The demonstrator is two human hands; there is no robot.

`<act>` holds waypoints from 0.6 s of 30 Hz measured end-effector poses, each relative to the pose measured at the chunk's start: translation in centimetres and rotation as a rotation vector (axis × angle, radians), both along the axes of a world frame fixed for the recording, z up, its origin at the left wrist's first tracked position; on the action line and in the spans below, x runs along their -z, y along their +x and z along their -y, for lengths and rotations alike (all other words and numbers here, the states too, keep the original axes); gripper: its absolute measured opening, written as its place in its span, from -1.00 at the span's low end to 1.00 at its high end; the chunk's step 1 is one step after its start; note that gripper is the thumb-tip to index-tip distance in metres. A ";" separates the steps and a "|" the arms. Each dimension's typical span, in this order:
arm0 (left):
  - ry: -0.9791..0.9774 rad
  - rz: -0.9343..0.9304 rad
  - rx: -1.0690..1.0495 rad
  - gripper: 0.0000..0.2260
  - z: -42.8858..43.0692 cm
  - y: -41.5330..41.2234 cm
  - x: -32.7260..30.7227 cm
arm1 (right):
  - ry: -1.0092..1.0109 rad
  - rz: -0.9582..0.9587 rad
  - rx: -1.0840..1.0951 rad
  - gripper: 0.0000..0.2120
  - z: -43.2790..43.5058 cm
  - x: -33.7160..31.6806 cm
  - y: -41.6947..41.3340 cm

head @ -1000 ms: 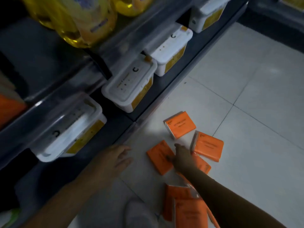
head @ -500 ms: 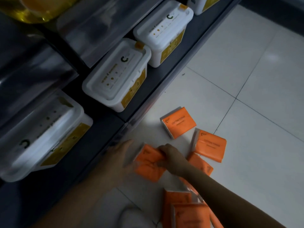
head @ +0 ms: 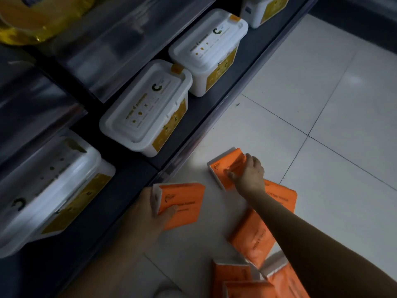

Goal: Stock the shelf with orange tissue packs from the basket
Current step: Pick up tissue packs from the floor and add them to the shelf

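Several orange tissue packs lie on the white tiled floor beside the dark shelf [head: 137,179]. My left hand [head: 150,214] holds one orange tissue pack [head: 182,205] by its left edge, just off the shelf's front lip. My right hand [head: 249,175] reaches forward and its fingers close over the far orange pack [head: 223,168], which rests on the floor. Another pack [head: 281,196] lies under my right forearm, one more [head: 251,237] sits nearer me, and others [head: 232,276] pile at the bottom edge. No basket is visible.
White lidded tubs with yellow labels [head: 146,110] [head: 210,50] [head: 47,186] stand in a row on the bottom shelf. Yellow bottles [head: 32,20] sit on the shelf above. Open floor tiles [head: 322,104] stretch to the right.
My left hand has taken the near pack that my right hand passed over. My right hand has let it go and moved forward onto the far pack. The view has tilted down.
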State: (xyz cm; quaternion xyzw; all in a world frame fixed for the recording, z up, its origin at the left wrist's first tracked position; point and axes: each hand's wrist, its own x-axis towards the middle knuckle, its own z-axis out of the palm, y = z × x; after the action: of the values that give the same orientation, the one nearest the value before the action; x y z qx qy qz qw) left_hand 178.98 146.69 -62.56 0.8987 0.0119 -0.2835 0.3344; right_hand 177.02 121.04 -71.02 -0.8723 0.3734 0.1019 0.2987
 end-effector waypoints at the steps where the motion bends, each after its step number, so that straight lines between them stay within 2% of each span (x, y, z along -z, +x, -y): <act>1: 0.001 -0.014 -0.022 -0.52 0.0 0.0 0.1 | 0.000 -0.025 -0.005 -0.20 0.2 0.6 0.0; 6: -0.015 -0.062 -0.092 -0.51 -0.3 -0.1 0.3 | 0.001 -0.130 0.059 -0.18 0.0 1.9 0.0; 9: -0.029 -0.083 -0.129 -0.59 -0.4 -0.2 0.0 | -0.016 -0.207 0.077 -0.19 -0.4 1.3 -0.1; 12: -0.019 -0.092 -0.137 -0.61 -0.4 -0.5 -0.7 | -0.023 -0.145 0.063 -0.23 -1.1 1.2 -1.0; 18: 0.009 -0.024 -0.122 -0.56 -0.8 -1.0 -4.3 | 0.219 0.063 0.127 -0.72 -2.1 -1.4 -3.0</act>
State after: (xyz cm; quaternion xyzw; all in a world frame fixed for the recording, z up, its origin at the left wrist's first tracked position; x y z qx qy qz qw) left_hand 177.95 147.44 -58.25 0.8943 0.0720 -0.2734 0.3467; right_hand 174.06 123.13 -69.66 -0.8119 0.4051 0.0953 0.4095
